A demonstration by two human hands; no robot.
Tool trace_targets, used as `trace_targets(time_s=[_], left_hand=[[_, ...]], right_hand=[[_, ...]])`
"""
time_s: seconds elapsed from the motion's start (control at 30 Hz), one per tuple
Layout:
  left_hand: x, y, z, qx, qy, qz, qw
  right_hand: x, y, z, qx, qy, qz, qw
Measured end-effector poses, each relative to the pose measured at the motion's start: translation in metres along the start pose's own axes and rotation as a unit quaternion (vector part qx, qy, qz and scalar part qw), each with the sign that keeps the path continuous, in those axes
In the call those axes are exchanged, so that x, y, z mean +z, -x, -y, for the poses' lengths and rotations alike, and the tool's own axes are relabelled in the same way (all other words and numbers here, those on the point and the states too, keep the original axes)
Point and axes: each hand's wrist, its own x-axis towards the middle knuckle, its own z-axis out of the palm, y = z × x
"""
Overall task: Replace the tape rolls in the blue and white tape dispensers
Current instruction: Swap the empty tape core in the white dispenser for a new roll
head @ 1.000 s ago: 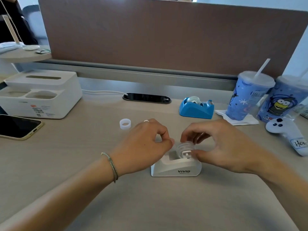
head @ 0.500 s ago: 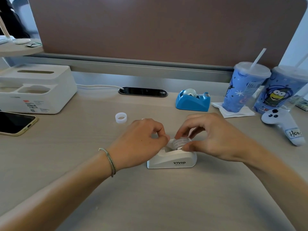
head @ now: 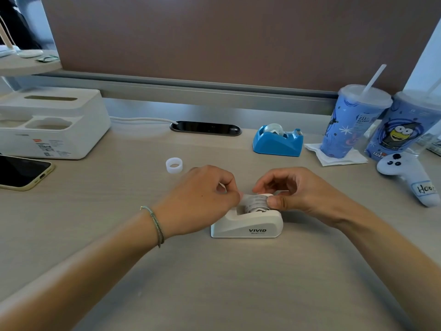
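Left hand: the left hand (head: 202,199) has its fingers curled in, thumb and forefinger pinching the left side of the clear tape roll (head: 255,203).
Right hand: the right hand (head: 296,189) pinches the same roll from the right, thumb at the near edge and fingers arched over the top.
Roll: the clear tape roll sits low in the cradle of the white plastic tape dispenser marked VIVID (head: 248,224); whether its hub is fully seated I cannot tell, since fingers cover both ends.
White dispenser: it rests flat on the pale wood-grain surface (head: 214,283), directly under both hands.
Blue dispenser: the blue plastic tape dispenser (head: 278,143) stands beyond the white dispenser and to its right, well apart, with a roll in its cradle and tape reaching towards its cutter; it looks finished.
Spent core: a small empty white plastic ring (head: 174,165) lies beyond the white dispenser to its left, probably a removed core.
Progress: by my judgement the task is near its end, with seating this roll and drawing tape to the cutter left.
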Motion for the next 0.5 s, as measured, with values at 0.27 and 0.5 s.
trace_targets(time_s=[0.27,0.5], left_hand=[[-0.014,-0.002,0.008,0.025,-0.051,-0.006,0.998],[-0.033,-0.006,0.018,0.000,-0.062,0.077,0.995]], right_hand=[[0.016,0.008,0.030,-0.061,0.101,-0.010,0.993],[0.032,0.014,0.042,-0.107,0.252,-0.027,0.961]])
